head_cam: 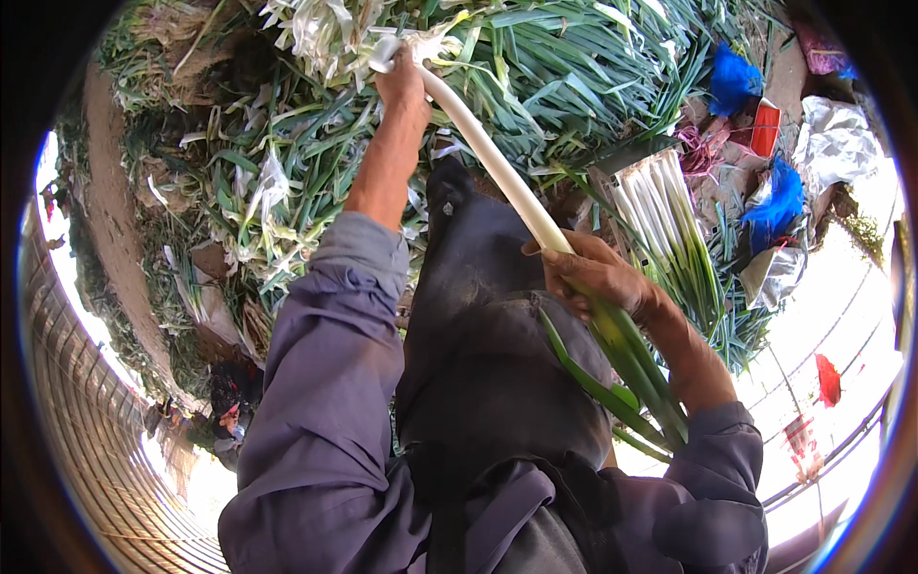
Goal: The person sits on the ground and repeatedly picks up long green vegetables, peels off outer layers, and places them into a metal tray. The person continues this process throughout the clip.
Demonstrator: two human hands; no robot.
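Observation:
A long green onion (495, 158) with a thick white stem slants across my front. My left hand (403, 82) is closed at its far white end. A pale piece of sheath (385, 54) sticks out past those fingers; the grip itself is partly hidden. My right hand (599, 273) wraps around the stem where white turns green. Beyond it the green leaves (638, 373) hang toward my right sleeve. Below the stem lies the black apron (502, 308) over my lap. Stripped leaves and skins (272, 194) are heaped around my left forearm.
Ahead lies a large pile of unpeeled green onions (574, 64). At my right rests a neat bundle of white-stemmed onions (663, 222). Near it are pink twine (703, 147), a red box-like object (765, 128) and blue plastic (776, 204). People (233, 412) appear far left.

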